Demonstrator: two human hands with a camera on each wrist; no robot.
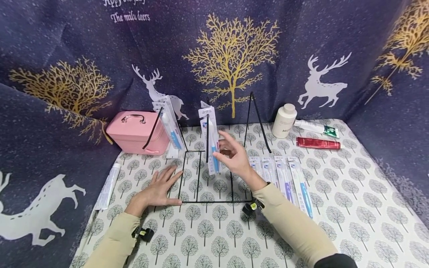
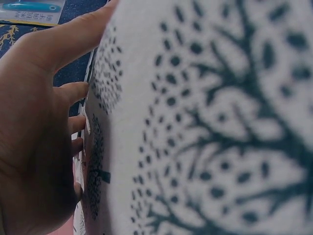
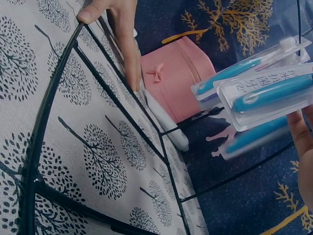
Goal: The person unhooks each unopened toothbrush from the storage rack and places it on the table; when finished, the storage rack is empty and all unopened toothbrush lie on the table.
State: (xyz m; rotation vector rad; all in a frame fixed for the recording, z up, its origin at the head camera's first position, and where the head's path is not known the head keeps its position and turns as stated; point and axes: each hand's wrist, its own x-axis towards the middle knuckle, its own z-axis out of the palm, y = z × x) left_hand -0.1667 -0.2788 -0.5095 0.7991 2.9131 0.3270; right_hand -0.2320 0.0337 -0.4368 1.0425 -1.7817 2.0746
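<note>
A black wire rack [image 1: 216, 202] with triangular uprights stands on the table. Packaged toothbrushes [image 1: 172, 128] hang on its left upright. At the middle upright is another toothbrush pack [image 1: 215, 149] with a blue handle; a second pack shows partly behind it. My right hand [image 1: 234, 156] holds this front pack by its right edge, thumb in front; the right wrist view shows only a few fingers [image 3: 301, 134] against it. Spread out on the tablecloth, my left hand [image 1: 159, 190] has its thumb touching the rack's front left corner.
Several packaged toothbrushes [image 1: 296, 182] lie in a row right of the rack. A pink case [image 1: 137, 136] stands behind left, near a white tube [image 1: 108, 186]. At back right are a white bottle [image 1: 284, 121], a red tube [image 1: 318, 143] and a white-green tube [image 1: 316, 128].
</note>
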